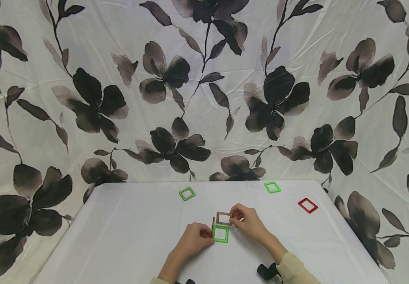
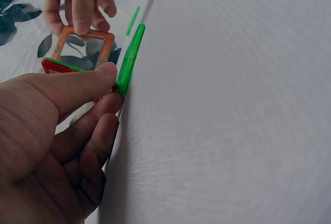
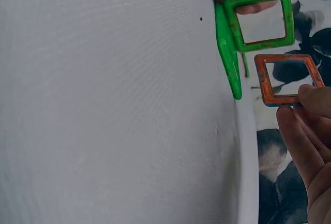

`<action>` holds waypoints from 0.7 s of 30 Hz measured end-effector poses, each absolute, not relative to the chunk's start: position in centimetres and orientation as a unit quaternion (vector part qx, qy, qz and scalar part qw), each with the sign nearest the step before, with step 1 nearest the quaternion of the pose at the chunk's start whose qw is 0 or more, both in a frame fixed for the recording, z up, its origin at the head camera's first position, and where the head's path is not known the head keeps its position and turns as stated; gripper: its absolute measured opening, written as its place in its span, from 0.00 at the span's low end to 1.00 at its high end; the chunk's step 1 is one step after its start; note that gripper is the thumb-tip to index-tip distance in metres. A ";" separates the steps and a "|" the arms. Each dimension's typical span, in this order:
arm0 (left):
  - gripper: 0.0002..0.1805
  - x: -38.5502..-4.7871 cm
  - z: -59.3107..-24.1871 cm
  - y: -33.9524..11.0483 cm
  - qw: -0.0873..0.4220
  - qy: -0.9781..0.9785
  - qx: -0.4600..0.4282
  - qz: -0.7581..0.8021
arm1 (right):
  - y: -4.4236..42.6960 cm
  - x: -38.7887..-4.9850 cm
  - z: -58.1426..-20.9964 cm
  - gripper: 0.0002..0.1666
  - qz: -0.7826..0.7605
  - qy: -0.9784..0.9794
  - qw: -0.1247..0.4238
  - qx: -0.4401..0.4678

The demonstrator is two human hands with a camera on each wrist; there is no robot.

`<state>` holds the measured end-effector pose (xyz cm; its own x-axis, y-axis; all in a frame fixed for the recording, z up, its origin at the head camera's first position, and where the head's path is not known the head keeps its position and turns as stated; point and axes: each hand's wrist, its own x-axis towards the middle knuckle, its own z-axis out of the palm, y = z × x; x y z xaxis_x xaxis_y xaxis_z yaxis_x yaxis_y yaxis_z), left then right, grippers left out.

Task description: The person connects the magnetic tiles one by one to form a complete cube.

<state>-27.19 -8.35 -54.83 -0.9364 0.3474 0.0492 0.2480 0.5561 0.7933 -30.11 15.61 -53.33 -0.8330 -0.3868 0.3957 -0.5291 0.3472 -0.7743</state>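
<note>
A green square magnetic tile (image 1: 227, 234) lies flat on the white table. At its left edge stands a second tile, red on one face (image 2: 62, 67) and green on the other (image 3: 268, 46), which my left hand (image 1: 194, 238) pinches between thumb and fingers. My right hand (image 1: 250, 223) grips an orange square magnetic tile (image 1: 224, 213) by one edge, thumb on one face and fingers behind. The orange tile (image 3: 262, 81) is held up just behind the flat green one; a small gap shows between it and the upright tile in the right wrist view.
Farther back on the table lie a green tile (image 1: 192, 190) left of centre and another green tile (image 1: 266, 188) to the right. A red tile (image 1: 304, 208) lies near the right side. A floral cloth (image 1: 225, 118) hangs behind the table's far edge.
</note>
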 end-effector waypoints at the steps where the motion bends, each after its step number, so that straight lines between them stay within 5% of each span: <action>1: 0.07 -27.2 -54.8 -8.4 0.056 0.880 0.169 0.440 | 15.5 -30.1 -53.4 0.13 0.499 -0.816 0.072 0.283; 21: 0.07 -27.2 -54.9 -8.4 0.055 0.879 0.170 0.442 | 15.2 -30.1 -53.9 0.13 0.487 -0.825 0.057 0.280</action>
<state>-27.23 -8.40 -54.87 -0.9359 0.3479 0.0546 0.2512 0.5510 0.7958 -30.15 15.18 -53.93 -0.8369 -0.4070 0.3660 -0.5172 0.3689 -0.7723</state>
